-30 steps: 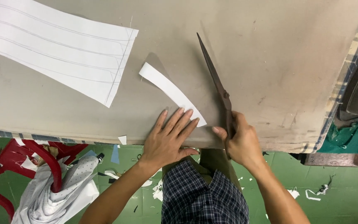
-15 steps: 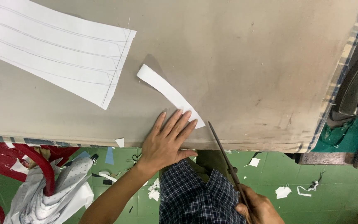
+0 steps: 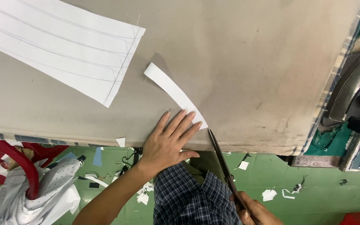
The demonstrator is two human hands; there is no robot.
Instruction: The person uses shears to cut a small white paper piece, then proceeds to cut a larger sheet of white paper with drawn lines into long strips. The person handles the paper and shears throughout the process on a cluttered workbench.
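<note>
Curved white paper strip [image 3: 172, 92] lies on the grey cloth-covered table [image 3: 238, 62], left hand [image 3: 169, 141] flat, fingers spread, on its near end. Right hand [image 3: 253, 211], gripping long dark scissors [image 3: 223, 166], has pulled back below the table edge; cutting paused.

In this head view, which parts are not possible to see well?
- Right hand: cut off by the bottom edge; its grip on the scissors is unclear.
- White strip: near end lies under the left hand.
- Iron: cut off by the right edge.
</note>
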